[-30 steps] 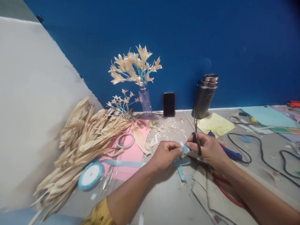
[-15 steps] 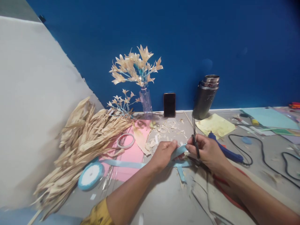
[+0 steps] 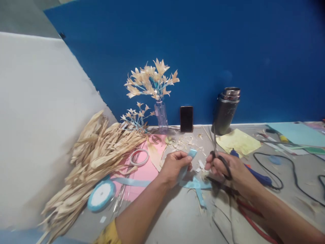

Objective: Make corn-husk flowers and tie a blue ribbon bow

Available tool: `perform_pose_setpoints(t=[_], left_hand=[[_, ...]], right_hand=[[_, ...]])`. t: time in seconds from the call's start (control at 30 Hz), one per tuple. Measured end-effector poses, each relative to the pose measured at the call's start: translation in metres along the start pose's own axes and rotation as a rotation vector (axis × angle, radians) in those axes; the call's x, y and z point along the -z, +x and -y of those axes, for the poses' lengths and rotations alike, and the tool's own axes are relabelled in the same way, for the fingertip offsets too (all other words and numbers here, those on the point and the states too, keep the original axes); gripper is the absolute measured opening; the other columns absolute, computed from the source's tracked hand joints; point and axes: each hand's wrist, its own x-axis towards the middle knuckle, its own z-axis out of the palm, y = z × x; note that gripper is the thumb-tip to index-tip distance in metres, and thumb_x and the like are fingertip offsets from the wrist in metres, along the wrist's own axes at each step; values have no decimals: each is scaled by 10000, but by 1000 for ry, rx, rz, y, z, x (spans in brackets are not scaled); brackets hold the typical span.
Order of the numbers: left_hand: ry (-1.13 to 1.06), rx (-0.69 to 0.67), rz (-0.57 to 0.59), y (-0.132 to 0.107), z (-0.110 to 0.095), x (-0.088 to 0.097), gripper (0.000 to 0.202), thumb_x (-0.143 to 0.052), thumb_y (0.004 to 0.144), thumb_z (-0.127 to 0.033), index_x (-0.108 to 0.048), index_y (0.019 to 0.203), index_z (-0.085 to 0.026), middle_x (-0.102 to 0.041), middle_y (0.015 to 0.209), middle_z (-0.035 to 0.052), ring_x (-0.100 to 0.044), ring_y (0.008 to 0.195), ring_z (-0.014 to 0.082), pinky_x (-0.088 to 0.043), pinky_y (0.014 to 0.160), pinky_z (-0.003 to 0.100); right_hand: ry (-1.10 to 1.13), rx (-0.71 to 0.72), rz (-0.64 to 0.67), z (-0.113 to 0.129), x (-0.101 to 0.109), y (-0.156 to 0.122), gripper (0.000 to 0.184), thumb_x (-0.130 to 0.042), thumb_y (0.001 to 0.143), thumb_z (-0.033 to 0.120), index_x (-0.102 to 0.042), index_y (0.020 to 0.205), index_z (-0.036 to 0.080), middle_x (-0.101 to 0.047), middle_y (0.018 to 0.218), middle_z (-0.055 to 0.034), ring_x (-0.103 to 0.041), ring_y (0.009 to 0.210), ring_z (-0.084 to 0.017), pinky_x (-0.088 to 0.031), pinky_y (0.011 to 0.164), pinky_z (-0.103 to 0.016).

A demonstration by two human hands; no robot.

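My left hand [image 3: 174, 167] is closed around a light blue ribbon [image 3: 191, 154], whose cut end sticks up past my fingertips. The ribbon trails left across the pink paper [image 3: 142, 173] to a ribbon spool [image 3: 101, 195]. My right hand [image 3: 228, 167] grips black-handled scissors [image 3: 217, 151], blades pointing up and away, a short way right of the ribbon end. More blue ribbon pieces [image 3: 196, 184] lie on the table between my hands.
A heap of dried husks [image 3: 93, 159] fills the left. A vase of husk flowers [image 3: 153, 86], a phone [image 3: 186, 118] and a metal flask [image 3: 225, 110] stand by the blue wall. A tape roll [image 3: 139, 157], glue gun [image 3: 254, 173], cables and coloured papers lie around.
My hands have drawn apart: the ribbon end now stands free in my left hand, and the scissors have moved right, away from it. The view has shifted slightly.
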Motion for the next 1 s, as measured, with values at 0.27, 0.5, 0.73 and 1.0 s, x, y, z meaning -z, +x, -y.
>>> perform_pose_setpoints(t=[0.27,0.5,0.73,1.0], left_hand=[[-171,-40,-24,10,-11,16,440,-956,563,-389,-611,697,-151,-621,589,-7,-558,530,96,-455,533,217],[-144,-55,-15,7,-11,11,434,-950,573,-391,-608,678,-146,-634,580,6,-552,512,95,-436,523,221],[-147,-87,-52,7,-12,12,437,-945,574,-401,-608,689,-150,-623,579,-5,-552,516,97,-435,522,223],[-156,-60,-28,7,-10,12,457,-949,562,-408,-580,668,-162,-625,568,-9,-552,498,96,-446,525,224]], right_hand=[[242,-69,523,-35,-16,2,707,-527,809,851,-665,849,159,-621,595,-31,-346,486,-108,-217,481,-272],[198,-80,503,-27,-18,-2,640,-560,849,786,-660,841,154,-605,584,-15,-336,497,-103,-223,505,-271],[185,-86,531,-39,-14,7,684,-538,814,834,-664,856,162,-607,591,-21,-365,497,-117,-233,501,-282],[186,-75,544,-35,-15,3,690,-547,802,843,-664,841,164,-610,586,-21,-374,505,-123,-239,506,-274]])
